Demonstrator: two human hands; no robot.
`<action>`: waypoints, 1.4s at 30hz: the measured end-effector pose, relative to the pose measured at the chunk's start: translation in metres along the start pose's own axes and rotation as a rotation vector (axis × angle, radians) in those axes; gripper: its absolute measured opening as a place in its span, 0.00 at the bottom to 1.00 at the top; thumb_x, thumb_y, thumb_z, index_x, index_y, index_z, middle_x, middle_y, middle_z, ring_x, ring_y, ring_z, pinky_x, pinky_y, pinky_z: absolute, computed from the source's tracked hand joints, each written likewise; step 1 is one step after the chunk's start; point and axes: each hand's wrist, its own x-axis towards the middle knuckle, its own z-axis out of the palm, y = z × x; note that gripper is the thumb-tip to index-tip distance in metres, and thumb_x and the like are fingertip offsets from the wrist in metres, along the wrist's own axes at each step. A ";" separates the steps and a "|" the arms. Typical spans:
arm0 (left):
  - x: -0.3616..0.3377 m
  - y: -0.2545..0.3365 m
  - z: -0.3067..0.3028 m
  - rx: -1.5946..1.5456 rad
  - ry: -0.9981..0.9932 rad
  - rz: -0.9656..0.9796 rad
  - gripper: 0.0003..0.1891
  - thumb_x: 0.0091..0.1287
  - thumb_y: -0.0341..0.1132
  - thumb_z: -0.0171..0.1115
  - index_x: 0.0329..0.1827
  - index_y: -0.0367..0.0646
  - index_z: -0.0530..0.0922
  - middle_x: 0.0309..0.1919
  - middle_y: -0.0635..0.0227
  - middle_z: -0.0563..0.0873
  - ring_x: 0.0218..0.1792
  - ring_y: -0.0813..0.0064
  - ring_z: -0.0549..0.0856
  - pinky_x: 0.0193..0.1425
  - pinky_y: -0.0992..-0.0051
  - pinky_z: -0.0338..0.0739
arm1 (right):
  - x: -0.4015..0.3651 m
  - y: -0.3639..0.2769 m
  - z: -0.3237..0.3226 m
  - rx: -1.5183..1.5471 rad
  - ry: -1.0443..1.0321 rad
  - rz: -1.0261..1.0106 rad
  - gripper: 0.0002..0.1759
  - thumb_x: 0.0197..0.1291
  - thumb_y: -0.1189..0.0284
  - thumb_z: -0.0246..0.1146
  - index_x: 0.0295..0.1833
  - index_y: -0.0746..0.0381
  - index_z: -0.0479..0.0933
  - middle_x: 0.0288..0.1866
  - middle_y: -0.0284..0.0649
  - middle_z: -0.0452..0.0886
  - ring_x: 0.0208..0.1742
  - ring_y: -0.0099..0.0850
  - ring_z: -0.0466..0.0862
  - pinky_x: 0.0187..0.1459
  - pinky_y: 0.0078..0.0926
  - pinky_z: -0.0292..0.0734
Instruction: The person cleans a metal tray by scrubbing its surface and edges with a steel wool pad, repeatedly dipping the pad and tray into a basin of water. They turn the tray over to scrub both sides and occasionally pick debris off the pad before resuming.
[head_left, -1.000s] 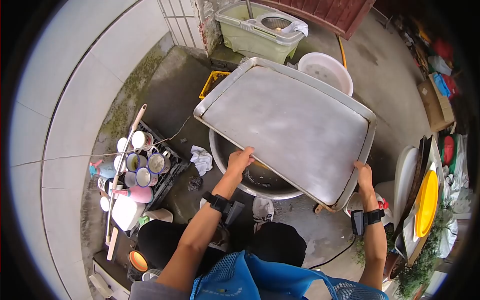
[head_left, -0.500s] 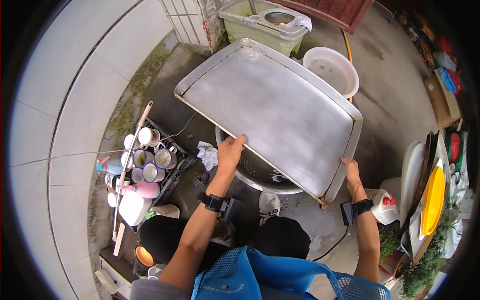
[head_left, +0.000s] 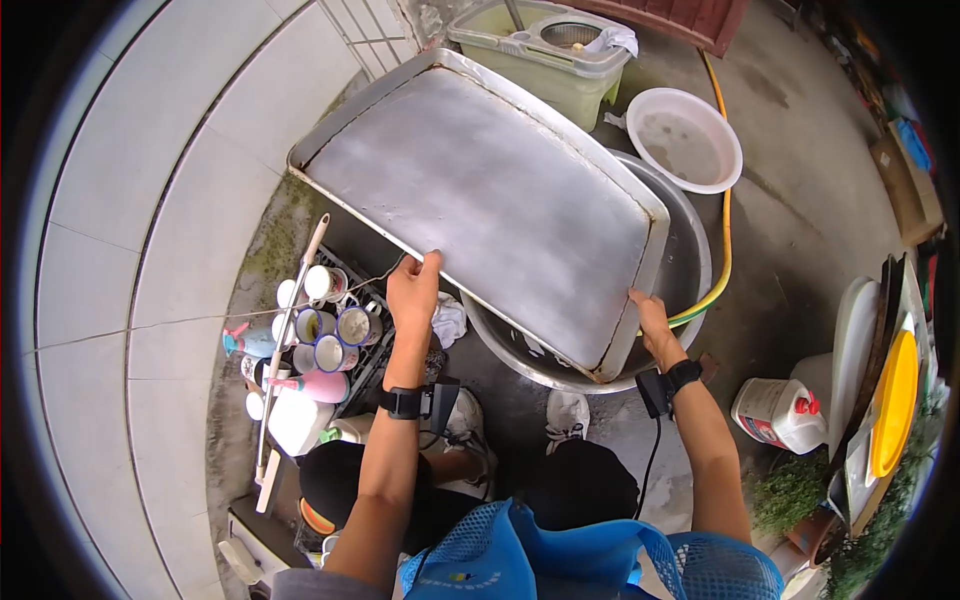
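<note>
A large rectangular metal baking tray (head_left: 490, 190) is held up in front of me, tilted, with brownish stains along its rim. My left hand (head_left: 413, 295) grips its near long edge, thumb on top. At the right short edge, my right hand (head_left: 652, 322) is closed on the rim. Beneath and behind the tray stands a wide metal basin (head_left: 690, 230), partly covered by it. A yellow-green hose (head_left: 722, 270) runs over the basin's right side, close to my right hand; its end is hidden.
On the left, a black crate (head_left: 375, 350) carries several enamel mugs (head_left: 358, 326) and spray bottles, with a long pole (head_left: 290, 330) across them. A white plastic basin (head_left: 685, 140) and a green bucket (head_left: 540, 65) stand behind. To the right are a white jug (head_left: 780, 415) and a yellow lid (head_left: 895, 403).
Both hands have carried the baking tray to the left, uncovering more of the metal basin's right side and the hose. The camera view has shifted a little as well.
</note>
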 end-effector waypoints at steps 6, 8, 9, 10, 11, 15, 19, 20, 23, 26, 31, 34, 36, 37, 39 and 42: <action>0.010 0.006 -0.015 0.153 0.122 0.124 0.23 0.56 0.50 0.59 0.26 0.32 0.77 0.19 0.56 0.79 0.23 0.66 0.77 0.34 0.68 0.72 | 0.023 0.028 0.031 0.051 -0.106 0.088 0.26 0.59 0.65 0.60 0.55 0.77 0.71 0.51 0.52 0.78 0.51 0.39 0.78 0.55 0.33 0.72; 0.005 0.023 -0.021 0.200 0.112 0.152 0.22 0.56 0.49 0.59 0.28 0.32 0.78 0.21 0.57 0.81 0.24 0.64 0.79 0.35 0.68 0.73 | 0.028 0.044 0.042 0.091 -0.165 0.049 0.26 0.60 0.66 0.60 0.55 0.77 0.70 0.51 0.50 0.78 0.50 0.38 0.79 0.54 0.33 0.73; 0.004 0.029 -0.023 0.194 0.125 0.181 0.22 0.56 0.49 0.59 0.28 0.32 0.78 0.21 0.58 0.81 0.25 0.64 0.79 0.36 0.69 0.73 | 0.030 0.050 0.045 0.097 -0.146 0.059 0.26 0.60 0.66 0.60 0.55 0.77 0.70 0.51 0.50 0.78 0.50 0.38 0.79 0.54 0.33 0.73; 0.003 0.033 -0.023 0.186 0.143 0.211 0.22 0.57 0.49 0.59 0.29 0.33 0.78 0.21 0.58 0.81 0.25 0.64 0.79 0.36 0.69 0.73 | 0.032 0.053 0.049 0.076 -0.164 0.071 0.25 0.61 0.66 0.60 0.56 0.76 0.70 0.52 0.50 0.78 0.51 0.38 0.79 0.54 0.33 0.73; 0.002 0.039 -0.024 0.189 0.130 0.214 0.22 0.57 0.49 0.59 0.29 0.33 0.78 0.21 0.58 0.81 0.25 0.64 0.79 0.36 0.69 0.73 | 0.033 0.054 0.052 0.054 -0.186 0.081 0.25 0.61 0.66 0.60 0.56 0.76 0.70 0.52 0.49 0.78 0.52 0.38 0.79 0.54 0.33 0.74; -0.006 0.063 -0.027 0.257 0.161 0.278 0.21 0.57 0.48 0.60 0.31 0.33 0.80 0.23 0.60 0.82 0.26 0.67 0.80 0.36 0.70 0.73 | 0.033 0.057 0.060 0.098 -0.249 0.130 0.26 0.63 0.65 0.60 0.57 0.75 0.70 0.54 0.48 0.78 0.53 0.38 0.79 0.55 0.33 0.74; -0.028 0.097 -0.028 0.278 0.168 0.336 0.18 0.57 0.45 0.62 0.33 0.34 0.80 0.22 0.64 0.80 0.24 0.72 0.78 0.35 0.73 0.72 | 0.025 0.059 0.078 0.110 -0.308 0.168 0.26 0.64 0.63 0.60 0.57 0.74 0.70 0.55 0.49 0.77 0.55 0.37 0.78 0.56 0.32 0.73; -0.033 0.104 -0.027 0.284 0.189 0.355 0.17 0.57 0.43 0.63 0.34 0.35 0.80 0.22 0.66 0.79 0.24 0.73 0.77 0.34 0.73 0.72 | 0.019 0.056 0.082 0.191 -0.366 0.219 0.25 0.65 0.63 0.59 0.57 0.73 0.70 0.56 0.47 0.76 0.56 0.35 0.77 0.57 0.31 0.73; -0.047 0.124 -0.029 0.302 0.185 0.506 0.14 0.55 0.39 0.65 0.36 0.35 0.80 0.21 0.68 0.76 0.23 0.75 0.75 0.33 0.74 0.71 | 0.004 0.052 0.095 0.286 -0.448 0.268 0.22 0.67 0.64 0.57 0.58 0.70 0.70 0.58 0.44 0.76 0.57 0.33 0.77 0.59 0.30 0.72; -0.058 0.138 -0.031 0.345 0.166 0.636 0.13 0.54 0.36 0.65 0.38 0.35 0.80 0.22 0.67 0.74 0.24 0.74 0.74 0.33 0.74 0.71 | 0.000 0.057 0.110 0.417 -0.504 0.306 0.21 0.67 0.66 0.57 0.60 0.66 0.69 0.59 0.41 0.75 0.59 0.32 0.76 0.60 0.31 0.72; -0.078 0.157 -0.029 0.351 0.128 0.740 0.14 0.53 0.35 0.65 0.40 0.36 0.80 0.23 0.66 0.73 0.25 0.74 0.73 0.33 0.73 0.71 | -0.009 0.063 0.118 0.576 -0.591 0.356 0.21 0.68 0.66 0.55 0.63 0.63 0.67 0.61 0.38 0.74 0.61 0.32 0.74 0.61 0.32 0.70; -0.085 0.163 -0.027 0.348 0.117 0.782 0.14 0.54 0.34 0.65 0.40 0.36 0.80 0.23 0.66 0.72 0.25 0.74 0.72 0.33 0.74 0.70 | -0.019 0.056 0.117 0.608 -0.595 0.372 0.21 0.69 0.66 0.55 0.64 0.62 0.66 0.62 0.38 0.73 0.62 0.31 0.73 0.62 0.32 0.69; -0.087 0.164 -0.025 0.355 0.119 0.782 0.13 0.54 0.34 0.65 0.40 0.36 0.80 0.23 0.67 0.72 0.25 0.74 0.72 0.33 0.74 0.70 | -0.022 0.055 0.113 0.615 -0.589 0.362 0.21 0.69 0.66 0.54 0.63 0.62 0.67 0.62 0.37 0.73 0.62 0.31 0.73 0.63 0.32 0.68; -0.085 0.162 -0.025 0.323 0.111 0.773 0.13 0.54 0.34 0.65 0.39 0.36 0.80 0.23 0.67 0.72 0.25 0.75 0.71 0.32 0.75 0.69 | -0.023 0.054 0.110 0.567 -0.543 0.326 0.21 0.69 0.66 0.55 0.63 0.63 0.67 0.61 0.39 0.73 0.61 0.33 0.74 0.63 0.33 0.69; -0.078 0.156 -0.026 0.288 0.099 0.764 0.13 0.55 0.35 0.65 0.39 0.36 0.80 0.23 0.68 0.72 0.25 0.76 0.71 0.32 0.76 0.69 | -0.023 0.051 0.099 0.520 -0.493 0.289 0.21 0.69 0.65 0.55 0.62 0.64 0.67 0.60 0.40 0.74 0.60 0.34 0.75 0.62 0.34 0.70; -0.063 0.138 -0.027 0.180 0.078 0.647 0.12 0.58 0.36 0.65 0.37 0.35 0.79 0.22 0.72 0.72 0.24 0.80 0.69 0.29 0.78 0.65 | -0.021 0.037 0.060 0.315 -0.187 0.108 0.21 0.68 0.66 0.56 0.59 0.68 0.68 0.53 0.44 0.77 0.52 0.33 0.78 0.54 0.31 0.73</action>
